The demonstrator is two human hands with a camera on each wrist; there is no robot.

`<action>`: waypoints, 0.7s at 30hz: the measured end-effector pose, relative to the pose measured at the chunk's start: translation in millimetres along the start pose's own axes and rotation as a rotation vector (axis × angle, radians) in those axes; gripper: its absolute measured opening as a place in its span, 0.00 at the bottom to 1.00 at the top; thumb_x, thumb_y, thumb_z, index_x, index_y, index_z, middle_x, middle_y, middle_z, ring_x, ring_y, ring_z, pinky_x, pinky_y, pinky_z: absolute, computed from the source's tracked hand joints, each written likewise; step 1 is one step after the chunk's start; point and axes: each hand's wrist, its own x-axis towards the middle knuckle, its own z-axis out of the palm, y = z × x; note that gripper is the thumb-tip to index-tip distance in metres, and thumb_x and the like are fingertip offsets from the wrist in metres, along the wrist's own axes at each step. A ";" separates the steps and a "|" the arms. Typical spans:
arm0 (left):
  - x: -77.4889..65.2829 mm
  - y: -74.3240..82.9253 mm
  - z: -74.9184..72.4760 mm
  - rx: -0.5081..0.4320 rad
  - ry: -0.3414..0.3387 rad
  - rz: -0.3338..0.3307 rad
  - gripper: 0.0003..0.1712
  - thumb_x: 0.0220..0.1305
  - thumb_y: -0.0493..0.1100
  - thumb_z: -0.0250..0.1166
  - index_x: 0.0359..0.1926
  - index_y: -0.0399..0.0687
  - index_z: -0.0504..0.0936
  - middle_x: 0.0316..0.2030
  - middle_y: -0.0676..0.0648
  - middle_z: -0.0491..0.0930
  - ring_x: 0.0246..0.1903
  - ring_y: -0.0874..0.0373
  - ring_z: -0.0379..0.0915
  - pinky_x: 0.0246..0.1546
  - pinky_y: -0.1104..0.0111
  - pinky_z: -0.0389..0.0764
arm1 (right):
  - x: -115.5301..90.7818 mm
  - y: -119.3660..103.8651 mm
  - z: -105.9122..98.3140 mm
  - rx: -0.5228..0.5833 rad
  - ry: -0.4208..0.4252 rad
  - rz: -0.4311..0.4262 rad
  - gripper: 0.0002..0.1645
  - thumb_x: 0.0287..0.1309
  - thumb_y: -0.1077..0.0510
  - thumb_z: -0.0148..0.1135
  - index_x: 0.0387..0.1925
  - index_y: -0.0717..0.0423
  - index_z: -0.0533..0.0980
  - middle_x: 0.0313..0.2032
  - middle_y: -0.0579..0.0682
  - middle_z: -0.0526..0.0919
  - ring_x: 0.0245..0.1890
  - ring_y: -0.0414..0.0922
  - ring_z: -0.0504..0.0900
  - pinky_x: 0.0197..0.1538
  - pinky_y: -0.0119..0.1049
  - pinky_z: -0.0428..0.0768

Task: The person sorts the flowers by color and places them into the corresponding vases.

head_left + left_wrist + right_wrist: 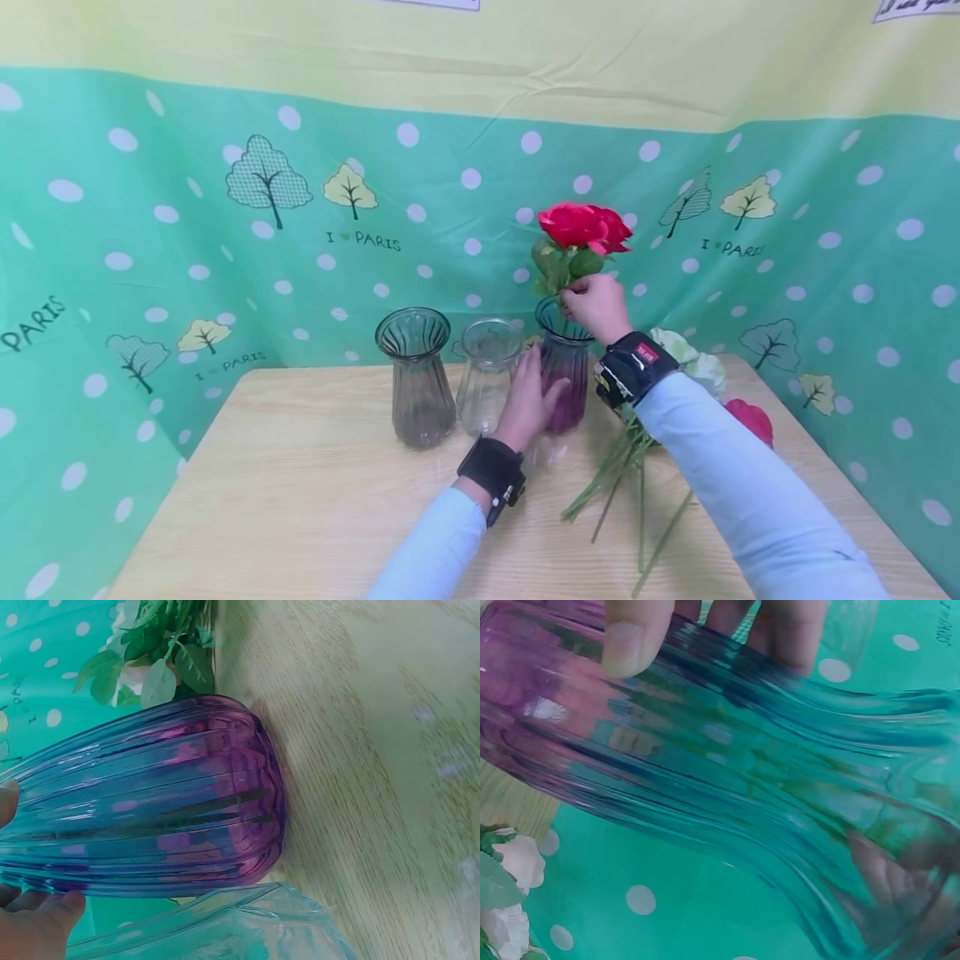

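A purple-blue ribbed glass vase (574, 379) stands upright at the right end of a row of vases. My left hand (527, 402) grips its side, thumb on one side and fingers on the other, as the left wrist view shows too. Above the rim, my right hand (600, 307) pinches the stems of red roses (585, 227) between thumb and fingers. Their blooms rise above the mouth. Dark stem ends (217, 810) show through the glass near the vase's base. In the right wrist view, the right fingers (889, 877) appear blurred behind the glass.
A clear vase (483, 400) stands close by on the left, then a grey vase (422, 400). To the right lie white flowers (701, 367), a red bloom (750, 421) and several loose green stems (607, 475) on the wooden table (300, 500). A dotted green cloth (450, 275) hangs behind.
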 end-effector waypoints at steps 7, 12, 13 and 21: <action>0.3 -0.9 0.9 0.002 -0.001 0.002 0.42 0.65 0.51 0.58 0.70 0.34 0.51 0.66 0.35 0.60 0.66 0.45 0.57 0.68 0.58 0.63 | 1.5 3.5 1.4 0.018 0.056 0.006 0.14 0.59 0.58 0.58 0.37 0.65 0.82 0.31 0.63 0.86 0.30 0.51 0.86 0.31 0.35 0.84; -0.1 -2.2 1.8 -0.011 -0.008 0.002 0.42 0.65 0.51 0.58 0.70 0.34 0.51 0.66 0.35 0.60 0.67 0.44 0.57 0.67 0.57 0.64 | -2.4 6.4 -6.3 0.084 0.053 0.002 0.15 0.60 0.57 0.59 0.38 0.66 0.81 0.32 0.64 0.85 0.31 0.53 0.86 0.35 0.41 0.86; -0.2 -2.5 2.0 -0.018 -0.008 0.002 0.42 0.65 0.51 0.58 0.70 0.34 0.51 0.66 0.35 0.60 0.67 0.44 0.56 0.67 0.57 0.64 | -3.6 7.2 -8.3 0.105 0.054 0.003 0.15 0.60 0.57 0.59 0.39 0.67 0.81 0.33 0.65 0.85 0.31 0.54 0.86 0.36 0.43 0.86; -1.5 -2.3 0.6 -0.051 -0.013 -0.019 0.42 0.64 0.50 0.59 0.70 0.37 0.51 0.67 0.36 0.58 0.67 0.44 0.55 0.68 0.56 0.63 | -17.0 19.2 -29.2 0.200 0.119 0.008 0.18 0.62 0.54 0.58 0.43 0.66 0.79 0.37 0.66 0.84 0.30 0.45 0.86 0.38 0.34 0.86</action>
